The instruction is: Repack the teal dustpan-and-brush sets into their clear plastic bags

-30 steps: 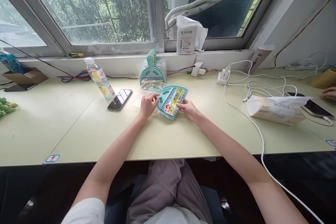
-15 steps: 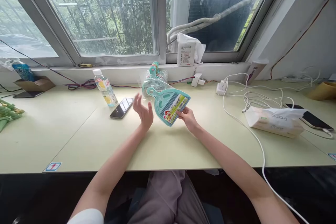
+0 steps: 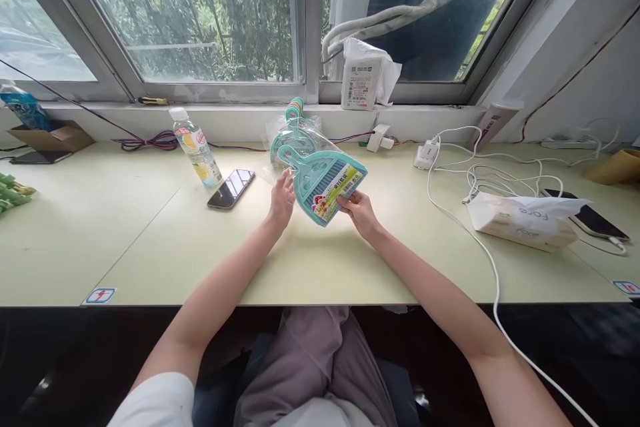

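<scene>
A teal mini dustpan and brush set with a colourful label is lifted off the pale green table, tilted with its handle up and to the left. My right hand pinches its lower right edge. My left hand is at its left side, fingers apart, touching the clear plastic wrapper. Behind them a stack of similar sets in plastic leans against the window sill.
A drink bottle and a dark phone lie to the left. On the right are white cables, a charger, a tissue pack and another phone. A cardboard box sits far left.
My left hand let go, swung out open, then came back to the set's left side. My right hand raised the set off the table and tilted it upright.
</scene>
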